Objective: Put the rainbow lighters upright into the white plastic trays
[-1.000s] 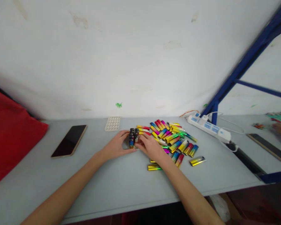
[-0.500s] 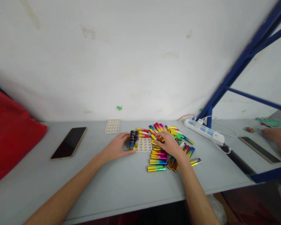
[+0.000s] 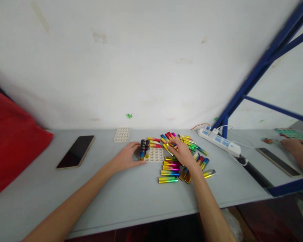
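Head view: upright lighters (image 3: 142, 154) fill the left end of your tray (image 3: 157, 155) on the table (image 3: 121, 198); its remaining holes look unfilled.
Early going, by the look of it: two columns are in, many loose lighters (image 3: 168, 180) lie to the tray's right. Shiny bodies, gold shading to green, blue, red, magenta; black tops on the standing ones. Your left hand (image 3: 127, 157) is half open, curved beside the columns, grip unclear; your right hand (image 3: 183, 153) bends its fingers over the pile, hold on any piece can't be told.
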The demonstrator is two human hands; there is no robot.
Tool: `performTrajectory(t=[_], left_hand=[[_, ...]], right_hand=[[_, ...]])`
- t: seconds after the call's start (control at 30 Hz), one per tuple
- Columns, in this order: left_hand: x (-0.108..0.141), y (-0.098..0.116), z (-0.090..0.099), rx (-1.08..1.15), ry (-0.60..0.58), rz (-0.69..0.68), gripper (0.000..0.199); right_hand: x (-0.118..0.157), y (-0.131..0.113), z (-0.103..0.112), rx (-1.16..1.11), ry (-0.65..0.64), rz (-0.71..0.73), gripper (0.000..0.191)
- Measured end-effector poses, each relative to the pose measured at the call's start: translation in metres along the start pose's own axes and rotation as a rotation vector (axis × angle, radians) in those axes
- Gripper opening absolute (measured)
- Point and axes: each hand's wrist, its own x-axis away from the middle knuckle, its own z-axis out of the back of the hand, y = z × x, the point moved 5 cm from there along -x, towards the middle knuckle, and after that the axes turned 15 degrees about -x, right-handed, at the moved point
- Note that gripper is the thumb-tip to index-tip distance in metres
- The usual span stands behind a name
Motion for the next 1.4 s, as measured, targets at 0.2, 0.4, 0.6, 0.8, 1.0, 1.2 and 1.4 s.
performTrajectory(t=[0.2, 0.4, 0.6, 0.8, 1.0, 1.2, 1.4], left_hand=[[0.0, 0.001, 0.0, -0.01, 0.006, -0.01, 0.073], [0.0, -0.001, 0.0, -0.007, 0.019, -0.008, 0.075], [0.0, 0.001, 0.0, -0.003, 0.021, -0.006, 0.074], [0.0, 0.002, 0.0, -0.005, 0.019, -0.007, 0.076], [0.0, -0.002, 0.0, 0.004, 0.004, -0.026, 0.076], [0.002, -0.002, 0.003, 0.028, 0.008, -0.022, 0.076], [0.003, 0.001, 0.003, 0.047, 0.022, -0.01, 0.073]], right_hand=[[0.0, -0.004, -0.009, -0.158, 0.101, -0.06, 0.04], [-0.002, -0.003, -0.025, -0.017, 0.094, -0.019, 0.029], [0.0, 0.012, -0.023, 0.187, 0.046, 0.019, 0.021], [-0.001, 0.006, -0.022, 0.295, 0.053, 0.036, 0.021], [-0.049, -0.021, -0.042, 0.444, -0.127, -0.049, 0.024], [-0.091, -0.028, -0.055, 0.491, -0.296, -0.101, 0.017], [-0.101, -0.02, -0.055, 0.402, -0.396, -0.132, 0.011]])
